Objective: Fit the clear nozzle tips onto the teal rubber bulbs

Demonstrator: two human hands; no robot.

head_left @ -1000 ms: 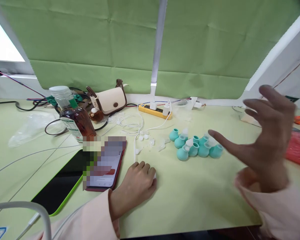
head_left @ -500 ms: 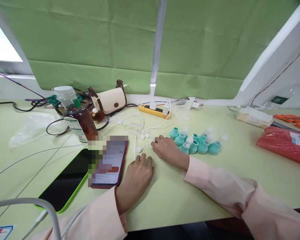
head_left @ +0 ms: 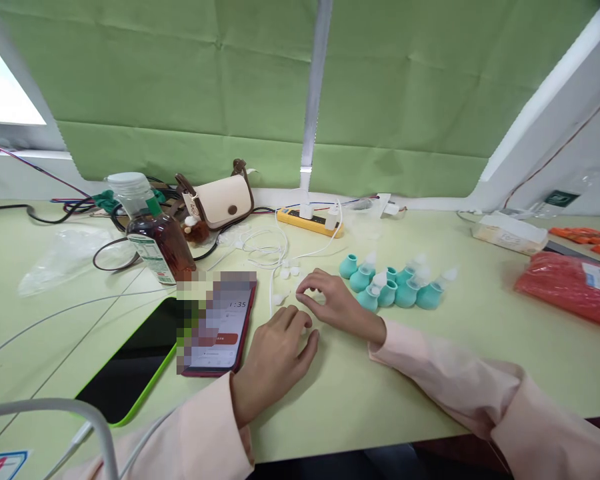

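My left hand [head_left: 279,353] is low over the table beside the red-edged phone [head_left: 215,347], palm down, fingers bent and thumb apart from them; nothing shows in it. Just beyond it, my right hand [head_left: 337,307] has its thumb and index finger brought together in a pinch. What lies between those tips, if anything, is too small to make out. Close to the pinch lies a small white nozzle-like piece [head_left: 280,299], with a few small white pieces [head_left: 290,272] behind it. Several teal squeeze bulbs [head_left: 406,293], some with clear tips, stand right of my right hand.
A phone in a lime-green case [head_left: 130,360] lies on the left. Behind it are a bottle of brown liquid [head_left: 163,243] and a cream bag [head_left: 225,203]. White cables run to a yellow power strip [head_left: 310,222]. A red plastic package [head_left: 570,287] lies on the right.
My right hand has lifted from lying flat on the table into a pinch. The left hand has turned slightly, and its thumb now shows out to the right.
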